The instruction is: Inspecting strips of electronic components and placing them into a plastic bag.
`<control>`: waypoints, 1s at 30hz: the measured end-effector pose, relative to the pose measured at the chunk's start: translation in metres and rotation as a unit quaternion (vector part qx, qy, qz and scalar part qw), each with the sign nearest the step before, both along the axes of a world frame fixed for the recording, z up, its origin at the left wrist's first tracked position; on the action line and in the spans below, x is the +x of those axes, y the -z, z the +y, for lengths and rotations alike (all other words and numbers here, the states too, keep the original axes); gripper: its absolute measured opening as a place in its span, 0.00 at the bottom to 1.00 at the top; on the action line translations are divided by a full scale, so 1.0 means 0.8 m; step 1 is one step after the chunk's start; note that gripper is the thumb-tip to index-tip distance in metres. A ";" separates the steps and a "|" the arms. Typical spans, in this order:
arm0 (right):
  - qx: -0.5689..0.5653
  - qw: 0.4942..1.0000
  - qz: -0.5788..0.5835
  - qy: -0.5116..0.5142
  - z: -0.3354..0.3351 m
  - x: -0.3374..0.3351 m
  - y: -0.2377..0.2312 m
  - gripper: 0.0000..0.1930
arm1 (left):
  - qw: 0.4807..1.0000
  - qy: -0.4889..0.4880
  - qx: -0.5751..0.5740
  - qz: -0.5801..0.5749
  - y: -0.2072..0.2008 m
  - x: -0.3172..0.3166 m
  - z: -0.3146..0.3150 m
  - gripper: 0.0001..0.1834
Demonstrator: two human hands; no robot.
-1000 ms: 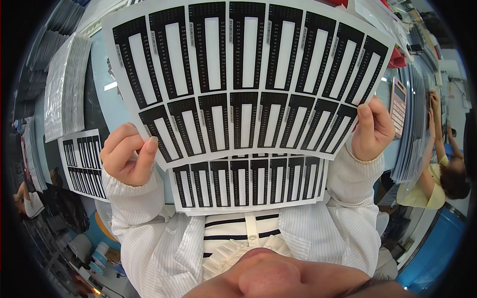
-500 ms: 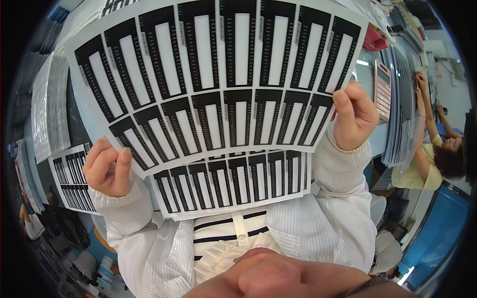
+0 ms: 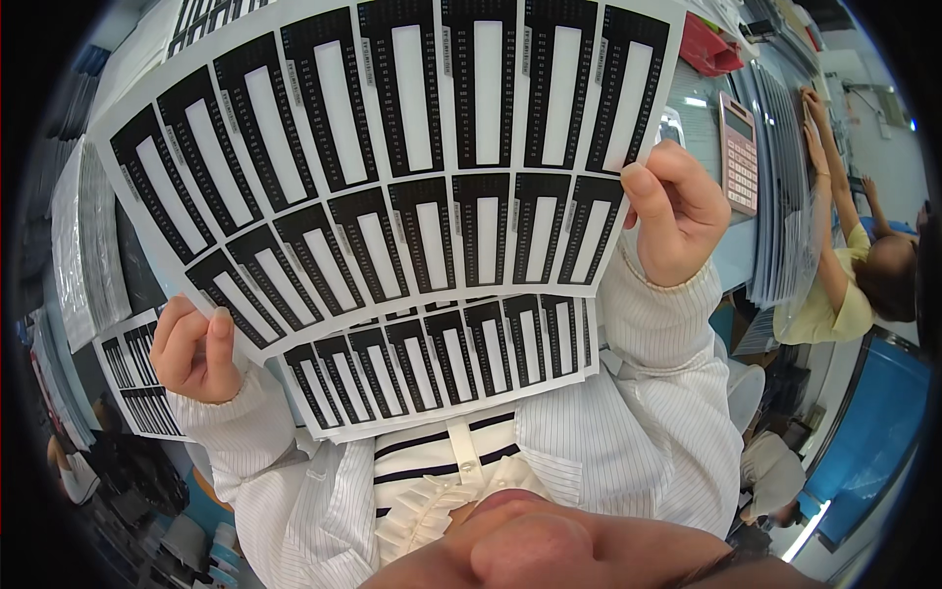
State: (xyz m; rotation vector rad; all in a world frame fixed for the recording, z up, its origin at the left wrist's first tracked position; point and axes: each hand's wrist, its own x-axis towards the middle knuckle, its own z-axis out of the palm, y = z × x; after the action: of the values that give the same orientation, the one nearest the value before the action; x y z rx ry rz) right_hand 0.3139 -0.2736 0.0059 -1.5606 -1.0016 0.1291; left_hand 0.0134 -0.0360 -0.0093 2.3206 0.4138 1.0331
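Observation:
Stretched between both hands is a large white sheet point(image 3: 334, 182) printed with two rows of black rectangles, each with a white strip in its middle. My left hand point(image 3: 196, 351) pinches its lower left corner between thumb and fingers. At the right edge my right hand point(image 3: 675, 211) pinches it the same way, a little higher. The sheet is tilted, its right side up. Below it, close to my body, lies a stack of matching printed sheets point(image 3: 442, 368), its upper part hidden by the held sheet.
More printed sheets point(image 3: 142, 378) lie at the left, near plastic-wrapped bundles point(image 3: 88, 255). On the right are a pink calculator point(image 3: 738, 157), a long stack of thin grey sheets point(image 3: 785, 196) and a red item point(image 3: 708, 44). A person in yellow point(image 3: 824, 294) reaches along the table beyond.
Both hands and the held sheet have shifted left in the picture, the left hand also slightly lower. The surroundings have shifted somewhat too. Both hands keep their hold.

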 end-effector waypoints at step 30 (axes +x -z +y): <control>-0.016 0.998 -0.059 -0.033 -0.004 0.004 0.008 0.04 | 1.000 0.014 -0.002 0.009 -0.002 -0.005 -0.001 0.07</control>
State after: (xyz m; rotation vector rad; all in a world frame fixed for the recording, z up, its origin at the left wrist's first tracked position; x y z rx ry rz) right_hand 0.3170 -0.2765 -0.0007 -1.5781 -1.1496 0.1004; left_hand 0.0092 -0.0365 -0.0077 2.3268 0.3893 0.9990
